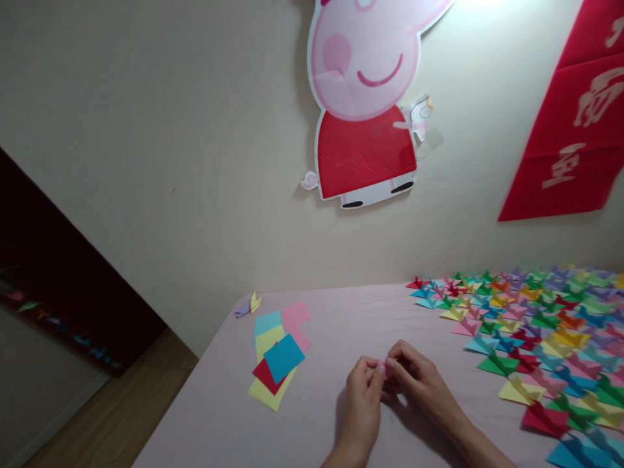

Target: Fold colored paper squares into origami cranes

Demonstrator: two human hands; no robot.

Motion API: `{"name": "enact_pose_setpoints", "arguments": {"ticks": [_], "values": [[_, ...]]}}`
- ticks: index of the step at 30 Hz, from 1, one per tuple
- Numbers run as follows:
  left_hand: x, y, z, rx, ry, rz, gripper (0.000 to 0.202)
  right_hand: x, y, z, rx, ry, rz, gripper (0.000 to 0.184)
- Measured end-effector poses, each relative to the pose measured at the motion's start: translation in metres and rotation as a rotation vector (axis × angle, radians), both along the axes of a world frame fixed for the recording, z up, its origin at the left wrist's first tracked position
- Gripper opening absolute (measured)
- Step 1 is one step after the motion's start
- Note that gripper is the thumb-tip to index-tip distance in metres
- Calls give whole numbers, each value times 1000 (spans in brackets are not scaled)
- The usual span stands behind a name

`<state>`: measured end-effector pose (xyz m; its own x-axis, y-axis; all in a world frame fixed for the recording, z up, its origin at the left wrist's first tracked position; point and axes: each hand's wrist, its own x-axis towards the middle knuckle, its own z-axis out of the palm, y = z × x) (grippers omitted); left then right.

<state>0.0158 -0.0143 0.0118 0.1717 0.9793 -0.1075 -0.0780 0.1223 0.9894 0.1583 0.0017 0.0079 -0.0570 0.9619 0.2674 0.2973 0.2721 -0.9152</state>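
Observation:
Both hands meet above the table near its front middle. My left hand (pixel 363 396) pinches a small piece of pink paper (pixel 387 369) between thumb and fingers. From the other side my right hand (pixel 416 374) grips the same paper, its thumb close to the left thumb. Fingers cover most of the paper, so its folded shape is hidden. To the left lie loose square sheets of paper (pixel 284 359) in blue, red, yellow, light blue and pink, partly overlapping. Rows of folded paper cranes (pixel 546 419) in many colours spread over the right side.
A pink cloth covers the table (pixel 205 416). At its far left corner sit a yellow folded crane (pixel 255 302) and a purple one (pixel 242 312). Behind rises a wall with a cartoon pig cutout (pixel 368 156) and a red banner (pixel 565 130). Wooden floor (pixel 121 396) shows at left.

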Motion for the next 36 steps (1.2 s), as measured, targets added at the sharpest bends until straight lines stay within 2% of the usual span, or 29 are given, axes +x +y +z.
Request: {"name": "enact_pose_setpoints", "arguments": {"ticks": [10,16,24,30,36], "values": [[4,0,1,3,-24,38,50,1,0,0,-23,96,-13,40],[5,-1,-4,35,-24,34,49,-1,-1,2,-82,162,-36,44],[6,-1,-2,45,10,27,47,-2,-2,4,-101,140,-38,46],[5,0,-3,44,21,46,44,-1,0,-2,-38,40,-41,40],[4,1,-8,58,51,45,38,-1,1,-1,179,-175,-56,24]]}}
